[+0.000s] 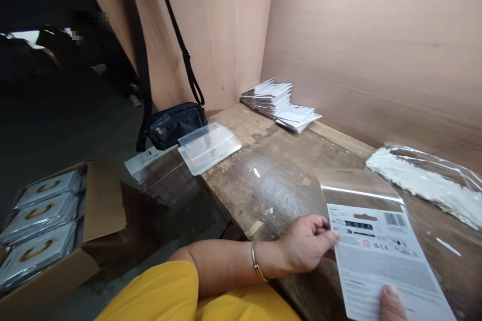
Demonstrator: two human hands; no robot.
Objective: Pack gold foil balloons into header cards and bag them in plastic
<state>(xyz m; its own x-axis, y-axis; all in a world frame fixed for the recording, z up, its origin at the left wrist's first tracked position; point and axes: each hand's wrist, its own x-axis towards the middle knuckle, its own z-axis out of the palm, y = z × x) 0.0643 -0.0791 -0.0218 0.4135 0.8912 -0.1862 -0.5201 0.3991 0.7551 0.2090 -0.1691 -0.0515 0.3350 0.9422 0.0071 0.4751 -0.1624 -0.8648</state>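
A white printed packaging card (376, 261) with a hang hole and a barcode is held over the near right of the table. Clear plastic (361, 188) sticks out past its top edge, like a bag or sleeve around it. My left hand (307, 243), with a metal bangle at the wrist, pinches the card's left edge between thumb and fingers. Of my right hand (391, 303) only the thumb shows, pressed on the card's lower face; its fingers are hidden underneath or out of view.
White cards (269, 98) are piled against the back panel. Clear plastic sleeves (209, 148) lie at the table's left edge beside a hanging black pouch (176, 125). A plastic bag with white contents (425, 178) is at right. A carton (105, 205) of wrapped packs stands lower left.
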